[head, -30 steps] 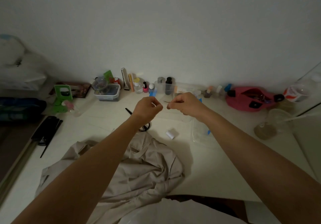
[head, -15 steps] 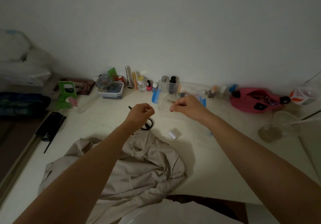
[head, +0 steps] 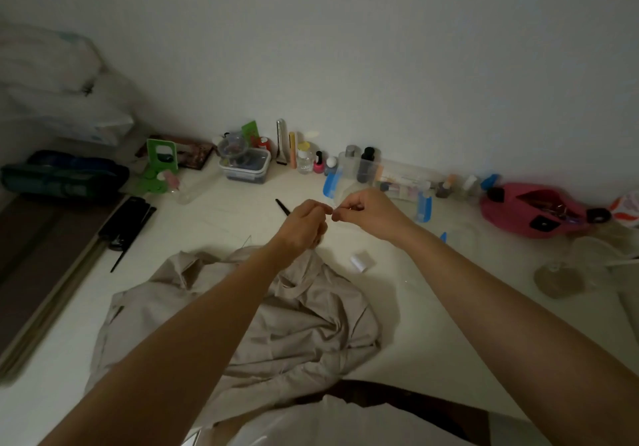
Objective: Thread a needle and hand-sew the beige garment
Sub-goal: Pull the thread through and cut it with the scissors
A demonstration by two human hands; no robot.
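Observation:
The beige garment (head: 304, 317) lies crumpled on the white table (head: 432, 324), just in front of me. I hold both hands up above its far edge, fingertips almost touching. My left hand (head: 304, 220) pinches what seems to be the thread end. My right hand (head: 370, 212) pinches a thin needle pointing left; both items are barely visible in the dim light. A white thread spool (head: 361, 261) lies on the table below my right hand. Black scissors (head: 283, 206) are mostly hidden behind my left hand.
Small bottles (head: 320, 162) and a clear box with blue clips (head: 401, 182) line the back wall. A pink pouch (head: 532, 210) and a glass (head: 560, 279) sit at right. A green mirror stand (head: 157, 165), a plastic container (head: 247, 165) and black combs (head: 128, 220) are at left.
My hands parted half a second ago, the left one dropping lower. They have come back together, fingertips nearly meeting. The camera has tilted down slightly.

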